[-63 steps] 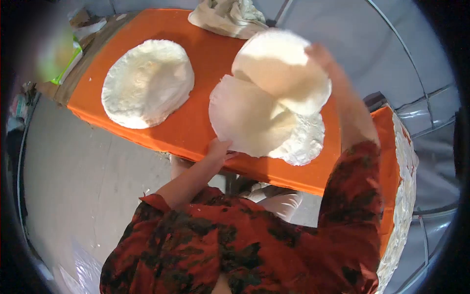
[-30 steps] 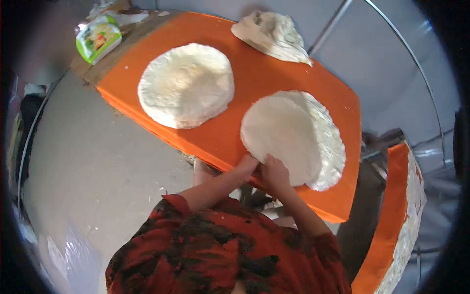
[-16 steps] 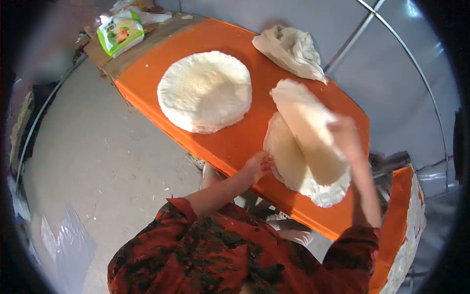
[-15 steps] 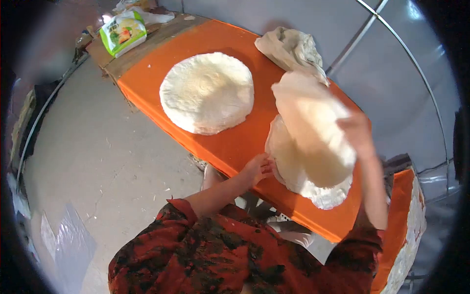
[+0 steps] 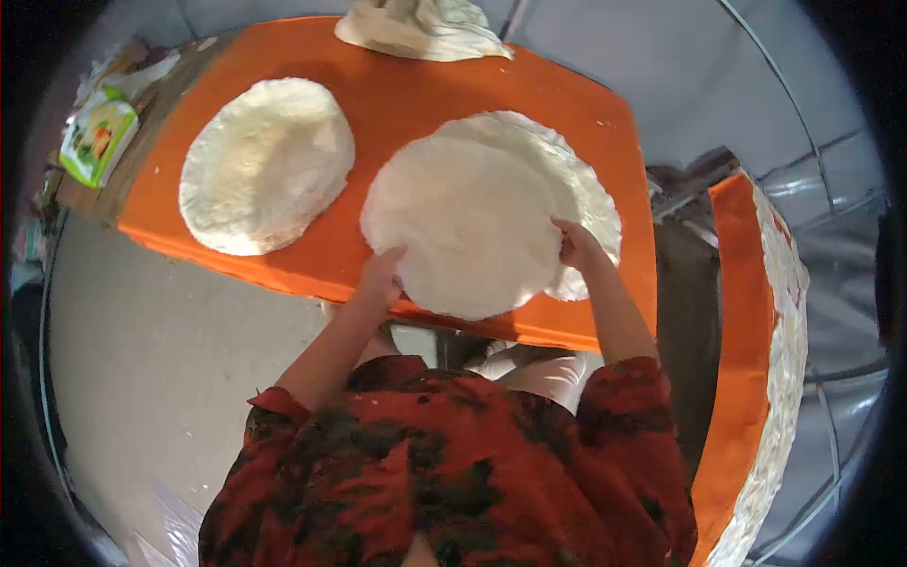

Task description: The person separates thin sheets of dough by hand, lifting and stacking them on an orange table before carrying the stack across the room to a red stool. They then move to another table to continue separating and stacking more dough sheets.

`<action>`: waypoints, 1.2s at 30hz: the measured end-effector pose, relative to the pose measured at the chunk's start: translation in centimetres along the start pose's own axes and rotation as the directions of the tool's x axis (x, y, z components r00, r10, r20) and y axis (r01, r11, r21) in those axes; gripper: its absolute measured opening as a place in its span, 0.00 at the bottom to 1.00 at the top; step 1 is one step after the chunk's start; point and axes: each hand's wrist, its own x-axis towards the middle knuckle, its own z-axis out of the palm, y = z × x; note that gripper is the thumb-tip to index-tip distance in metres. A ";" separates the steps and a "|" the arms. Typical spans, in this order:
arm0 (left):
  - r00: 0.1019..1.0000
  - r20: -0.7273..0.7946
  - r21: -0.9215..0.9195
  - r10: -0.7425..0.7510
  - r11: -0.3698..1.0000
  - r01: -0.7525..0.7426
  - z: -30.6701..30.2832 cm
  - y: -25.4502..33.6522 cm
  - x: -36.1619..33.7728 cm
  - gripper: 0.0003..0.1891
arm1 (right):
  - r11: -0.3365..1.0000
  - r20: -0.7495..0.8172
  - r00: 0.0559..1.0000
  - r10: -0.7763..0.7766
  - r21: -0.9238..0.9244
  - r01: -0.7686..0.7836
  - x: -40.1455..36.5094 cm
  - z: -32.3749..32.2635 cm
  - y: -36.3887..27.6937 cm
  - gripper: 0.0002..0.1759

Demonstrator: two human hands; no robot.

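A thin round sheet of flatbread dough (image 5: 463, 227) is held by its near edges in both hands. My left hand (image 5: 385, 272) pinches its left side, and my right hand (image 5: 578, 248) grips the right side. Behind and partly under this sheet lies another round of dough (image 5: 588, 189), showing only along its far and right edge. To the left, a separate pale round of dough (image 5: 267, 165) rests flat on the orange cloth (image 5: 378, 104) covering the table.
At the table's far edge lies a crumpled beige cloth (image 5: 420, 28). A green-and-white packet (image 5: 98, 140) sits on bare wood at the left. On the right stands another orange-covered surface (image 5: 742, 350), its outer side lined with pale dough rounds or similar sheets.
The dough sheet, hanging from my raised right hand before, is now spread out between both hands, nearer to me. My left hand has taken its left edge. The view has shifted.
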 end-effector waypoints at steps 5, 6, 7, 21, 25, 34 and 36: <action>0.987 -0.132 0.071 0.087 0.994 -0.078 1.0 -0.6 0.6 0.20 | 0.994 0.022 0.996 -0.088 -0.065 0.089 -4.3 1.4 1.7 0.31; 0.986 -0.139 0.090 0.096 0.992 -0.083 0.9 -0.8 0.9 0.20 | 0.950 -0.072 0.977 -0.202 -0.258 0.177 -5.3 2.6 1.7 0.31; 0.983 -0.146 0.113 0.109 0.989 -0.093 1.2 -0.8 0.7 0.20 | 0.864 -0.139 0.934 -0.329 -0.444 0.238 -5.9 3.6 1.7 0.32; 0.963 0.247 -0.179 0.107 0.982 -0.063 2.4 1.3 -2.0 0.35 | 0.551 -0.271 0.633 -0.725 -0.780 0.297 -1.7 4.9 3.4 0.37; 0.936 0.318 -0.249 0.151 0.966 -0.071 2.3 2.3 -1.9 0.36 | 0.567 -0.208 0.666 -0.716 -0.730 0.381 0.4 2.9 3.8 0.26; 0.999 -0.019 -0.068 -0.038 0.997 0.036 0.6 1.8 0.9 0.24 | 0.755 -0.151 0.841 -0.520 -0.542 0.369 -0.8 1.1 2.1 0.18; 0.997 0.030 -0.025 0.076 0.997 -0.075 3.5 4.2 -0.9 0.22 | 0.697 -0.077 0.800 -0.595 -0.545 0.466 -3.2 2.0 -0.7 0.19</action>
